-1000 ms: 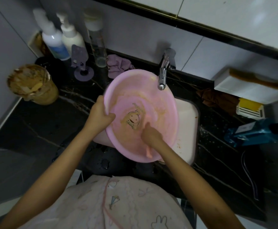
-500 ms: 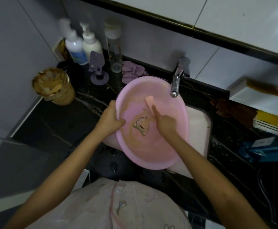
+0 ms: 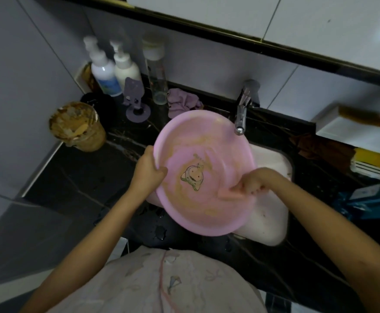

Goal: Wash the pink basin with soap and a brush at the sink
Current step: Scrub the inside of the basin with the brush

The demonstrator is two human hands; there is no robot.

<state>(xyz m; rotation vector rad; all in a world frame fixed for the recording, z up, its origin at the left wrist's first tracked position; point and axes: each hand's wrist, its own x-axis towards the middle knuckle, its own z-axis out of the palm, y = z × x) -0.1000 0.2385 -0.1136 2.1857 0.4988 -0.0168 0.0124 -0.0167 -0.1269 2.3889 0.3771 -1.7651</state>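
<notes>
Hands at the sink (image 3: 272,213), and the pink basin (image 3: 207,141) is right in the middle of it, tilted over the white bowl with its far rim just under the spout of the chrome tap (image 3: 240,119). Brownish smears streak the inside, all round the little cartoon print (image 3: 192,177) on the bottom.

The left hand (image 3: 149,169) has the near-left rim, its grip clamped on the edge, thumb inside and fingers behind. In from the right comes the right hand (image 3: 255,180), grip curled tight round a pink brush (image 3: 228,194). The brush lies against the inner wall, low on the right, near the print.

Around them is a dark, veined worktop (image 3: 83,177), with water drops beading by the front edge. Back left by the wall stand two white pump bottles (image 3: 104,71) side by side, and a tall clear bottle (image 3: 156,75) just to their right. A purple holder (image 3: 137,102) stands in front of them, and a crumpled purple cloth (image 3: 182,102) lies just behind the basin's rim. Far left is a brown-smeared cup (image 3: 77,127). Over on the right are a brown cloth (image 3: 320,147), a white box (image 3: 351,129) and a blue packet (image 3: 369,199).
</notes>
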